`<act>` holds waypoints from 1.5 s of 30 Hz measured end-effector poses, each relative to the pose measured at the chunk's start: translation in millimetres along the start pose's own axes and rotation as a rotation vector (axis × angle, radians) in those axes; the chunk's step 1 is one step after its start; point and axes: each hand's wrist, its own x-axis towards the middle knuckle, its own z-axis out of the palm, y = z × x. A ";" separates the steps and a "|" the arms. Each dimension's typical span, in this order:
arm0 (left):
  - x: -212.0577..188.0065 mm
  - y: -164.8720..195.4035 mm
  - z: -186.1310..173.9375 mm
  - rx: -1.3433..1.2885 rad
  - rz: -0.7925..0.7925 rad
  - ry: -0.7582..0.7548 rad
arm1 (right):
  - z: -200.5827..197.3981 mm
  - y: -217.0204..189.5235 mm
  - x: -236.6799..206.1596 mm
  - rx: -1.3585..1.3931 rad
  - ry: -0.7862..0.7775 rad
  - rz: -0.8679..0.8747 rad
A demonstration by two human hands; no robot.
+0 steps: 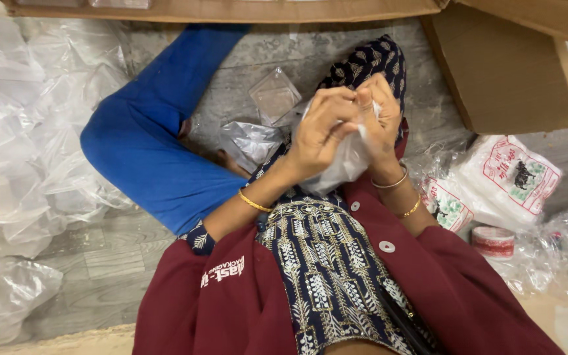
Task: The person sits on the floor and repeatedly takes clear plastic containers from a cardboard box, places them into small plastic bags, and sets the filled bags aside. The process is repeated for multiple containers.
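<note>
both hands, left hand (320,131) and right hand (379,112), have fingers clenched on a clear plastic bag (343,161). loose plastic wrap (27,131) litters the floor (106,263) on the left. printed packets (507,174), a tape roll (492,241) and a cardboard box (501,72) lie right.

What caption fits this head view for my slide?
Seated on the floor, left hand and right hand work a clear bag amid loose plastic.
</note>
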 end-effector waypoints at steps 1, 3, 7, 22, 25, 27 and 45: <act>-3.3 -2.5 -2.0 -0.092 -0.010 0.000 | -0.3 -0.5 -0.1 0.045 0.037 0.070; -11.7 -8.8 -5.5 -0.334 -0.292 -0.046 | -1.3 -0.8 -0.8 0.137 0.107 0.204; -21.6 -24.5 -12.9 -0.715 -0.630 -0.218 | 0.3 5.7 -5.9 0.149 0.019 0.164; -137.5 -154.1 -43.2 0.176 -0.761 0.426 | 11.9 115.9 -22.7 -0.103 -0.214 0.353; -157.1 -210.8 -28.7 0.168 -0.750 0.746 | 51.9 146.2 -1.6 -0.401 -0.305 0.384; -161.1 -230.6 -27.9 0.262 -0.780 0.764 | 69.7 158.0 5.2 -0.605 -0.361 0.283; -80.5 -199.3 84.1 -0.750 -1.185 0.293 | -77.2 106.9 -34.3 -0.422 -0.172 0.450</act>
